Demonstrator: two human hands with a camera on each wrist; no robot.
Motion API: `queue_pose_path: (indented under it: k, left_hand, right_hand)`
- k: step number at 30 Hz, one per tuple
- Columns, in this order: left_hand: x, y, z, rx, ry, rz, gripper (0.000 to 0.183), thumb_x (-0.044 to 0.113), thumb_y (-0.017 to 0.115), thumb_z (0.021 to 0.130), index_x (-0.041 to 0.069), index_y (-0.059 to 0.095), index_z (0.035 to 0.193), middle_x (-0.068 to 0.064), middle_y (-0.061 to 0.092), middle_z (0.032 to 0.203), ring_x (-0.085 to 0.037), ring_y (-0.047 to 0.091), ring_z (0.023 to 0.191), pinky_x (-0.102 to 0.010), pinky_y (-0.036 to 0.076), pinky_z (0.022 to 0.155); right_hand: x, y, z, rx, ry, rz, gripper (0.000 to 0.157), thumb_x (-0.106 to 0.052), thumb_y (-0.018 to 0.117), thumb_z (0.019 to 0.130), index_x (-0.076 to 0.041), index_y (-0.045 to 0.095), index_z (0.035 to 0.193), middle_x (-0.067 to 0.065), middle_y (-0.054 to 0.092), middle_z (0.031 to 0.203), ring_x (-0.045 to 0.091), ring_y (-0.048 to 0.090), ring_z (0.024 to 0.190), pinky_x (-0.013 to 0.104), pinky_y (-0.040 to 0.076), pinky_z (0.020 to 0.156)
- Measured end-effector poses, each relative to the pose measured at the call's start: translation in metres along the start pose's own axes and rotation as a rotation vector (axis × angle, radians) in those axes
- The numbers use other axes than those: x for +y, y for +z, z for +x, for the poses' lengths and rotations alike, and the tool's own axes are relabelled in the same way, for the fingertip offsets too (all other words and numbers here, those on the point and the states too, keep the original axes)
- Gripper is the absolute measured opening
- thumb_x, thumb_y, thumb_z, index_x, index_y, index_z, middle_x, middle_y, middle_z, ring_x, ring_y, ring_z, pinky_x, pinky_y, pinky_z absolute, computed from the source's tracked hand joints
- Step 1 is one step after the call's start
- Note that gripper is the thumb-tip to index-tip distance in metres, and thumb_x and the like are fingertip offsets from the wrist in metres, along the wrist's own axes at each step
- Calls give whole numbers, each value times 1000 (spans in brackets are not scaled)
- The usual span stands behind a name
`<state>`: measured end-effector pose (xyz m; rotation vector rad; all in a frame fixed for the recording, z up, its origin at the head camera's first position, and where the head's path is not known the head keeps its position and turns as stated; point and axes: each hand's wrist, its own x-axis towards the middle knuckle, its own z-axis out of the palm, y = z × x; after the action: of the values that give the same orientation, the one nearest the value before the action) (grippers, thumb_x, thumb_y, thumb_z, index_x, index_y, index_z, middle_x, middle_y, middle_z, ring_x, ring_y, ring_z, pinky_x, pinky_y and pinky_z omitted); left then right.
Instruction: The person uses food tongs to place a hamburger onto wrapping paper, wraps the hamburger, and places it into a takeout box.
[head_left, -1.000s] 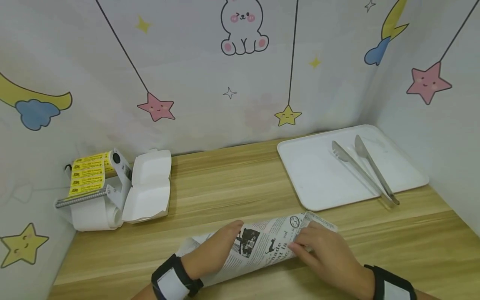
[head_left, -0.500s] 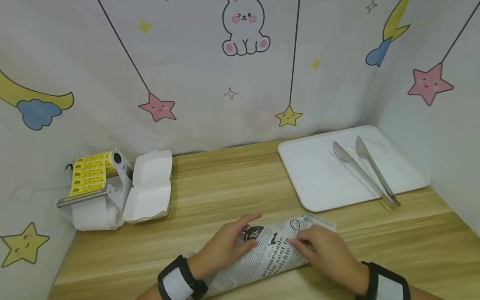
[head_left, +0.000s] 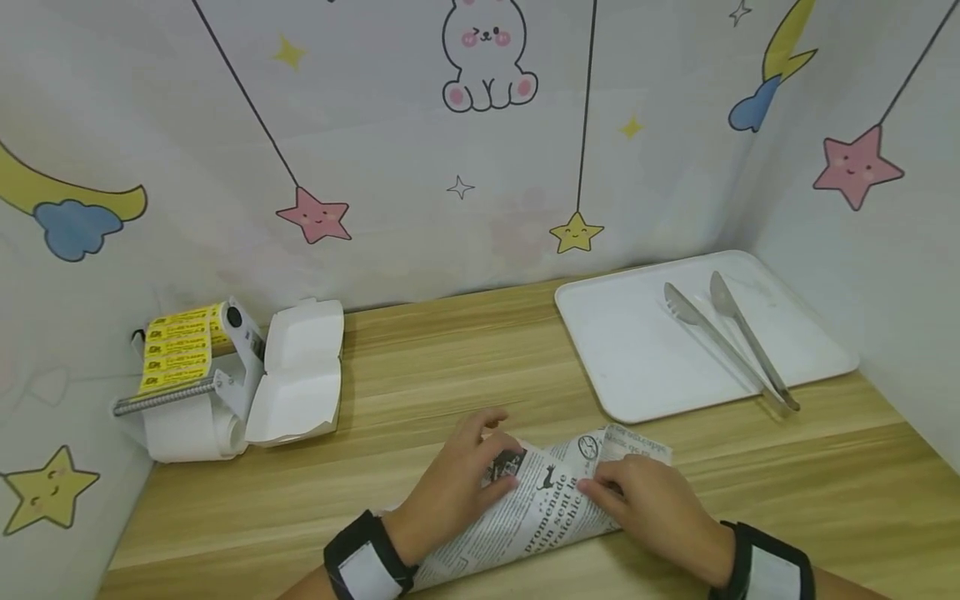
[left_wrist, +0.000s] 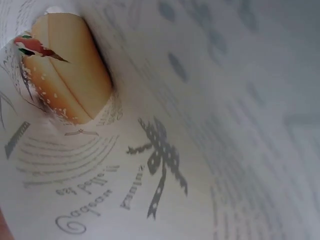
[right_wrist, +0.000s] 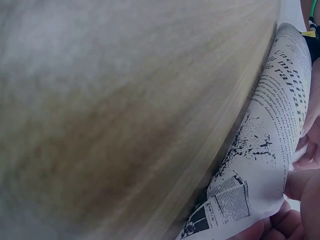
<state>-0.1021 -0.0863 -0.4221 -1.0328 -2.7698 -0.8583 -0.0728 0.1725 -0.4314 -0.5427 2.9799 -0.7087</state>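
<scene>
A sheet of newspaper-print wrapping paper (head_left: 525, 521) lies rolled into a tube on the table, slanting up to the right. Inside the tube, the left wrist view shows a sandwich in a seeded bun (left_wrist: 75, 75) with red and green filling; from the head it is hidden. My left hand (head_left: 446, 496) lies over the left part of the roll, fingers bent loosely and apart, thumb near the printed surface. At the roll's right end my right hand (head_left: 660, 508) pinches the paper between thumb and fingers, near a raised corner flap.
A white tray (head_left: 630, 358) at the back right bears metal tongs (head_left: 720, 333). At the back left stand a dispenser (head_left: 240, 358) with a roll of yellow labels (head_left: 176, 350) and an open white takeaway box (head_left: 300, 367). A patterned wall closes off the back.
My left hand has loosened from the roll and lifted its fingers, moving slightly right. The paper has rolled a little, showing more print. My right hand stays at the right end.
</scene>
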Motion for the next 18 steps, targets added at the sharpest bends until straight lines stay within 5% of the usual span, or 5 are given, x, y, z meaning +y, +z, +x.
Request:
queue_pose_path:
  k: [4,9,18]
  left_hand:
    - [2,0,-1,45,77,189,12,25,72,82,21,74,94,2,56,109,-14,45,106,-32,44,90]
    - [7,-1,-5,6,137,390,18,26,68,86,19,77,100,4,51,97,-12,41,90,-26,43,78]
    - [13,-5,-12,-118,163,323,41,41,58,91,10,68,116,-3,59,123,-15,53,109,-31,47,93]
  right_hand:
    - [0,1,1,8,6,1,36,-56,51,90,-34,52,62,-20,40,54,0,38,52,21,33,48]
    - [0,1,1,11,8,2,37,-56,51,90,-34,50,60,-20,39,53,0,38,51,21,33,47]
    - [1,2,0,10,1,-8,37,-57,51,89,-34,50,61,-19,40,55,0,38,52,22,33,48]
